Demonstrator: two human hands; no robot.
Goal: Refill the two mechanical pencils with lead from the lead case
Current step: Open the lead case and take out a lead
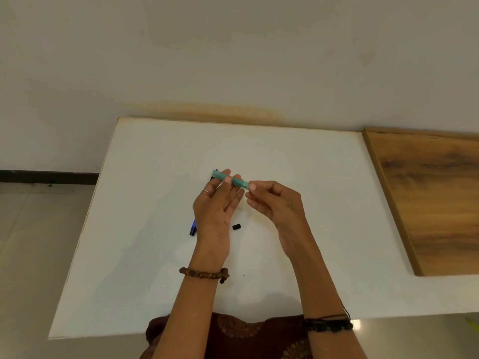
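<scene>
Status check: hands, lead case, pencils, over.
Left hand and right hand both pinching teal lead case above table. Blue pencil partly under left hand. Black cap lying loose.

White table, wooden board at its right, pale wall, tiled floor

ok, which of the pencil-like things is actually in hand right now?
The teal one, held off the table by both hands' fingers. The blue pencil lies on the table, mostly hidden under the left wrist.
</scene>
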